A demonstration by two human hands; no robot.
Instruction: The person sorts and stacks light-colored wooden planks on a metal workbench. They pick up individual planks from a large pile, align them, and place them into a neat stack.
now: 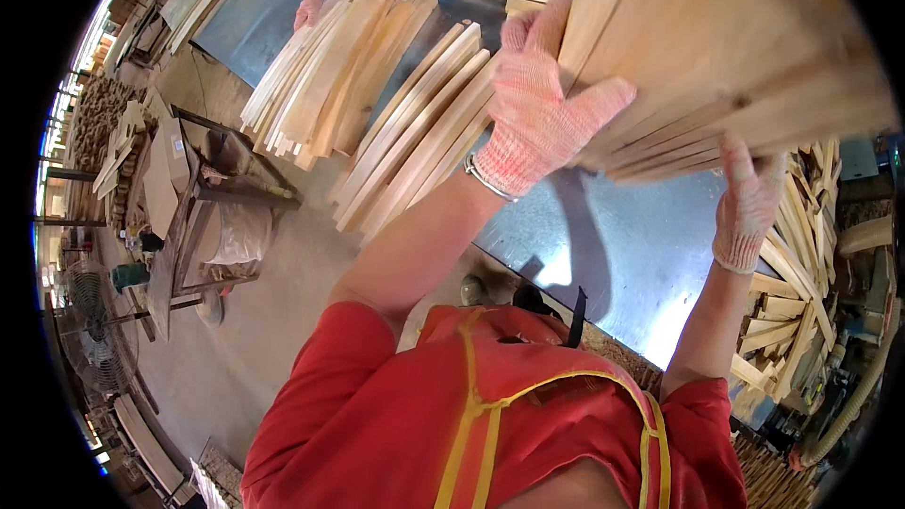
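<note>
Planks held btwn gloved hands, L at left edge, R at lower edge.

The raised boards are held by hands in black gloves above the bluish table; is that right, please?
Not quite: the gloves are pale pinkish, not black, as the head view shows. The left hand and right hand do hold the raised boards above the bluish table.

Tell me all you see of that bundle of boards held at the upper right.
The bundle of boards is pale, tan, apparently bare wood with darker streaks. Flat pieces lie layered, edges showing along the lower side. It appears raised above the shiny blue-grey tabletop, blurred toward the right. The gloved left hand grips its left side; the gloved right hand holds its lower edge.
</note>
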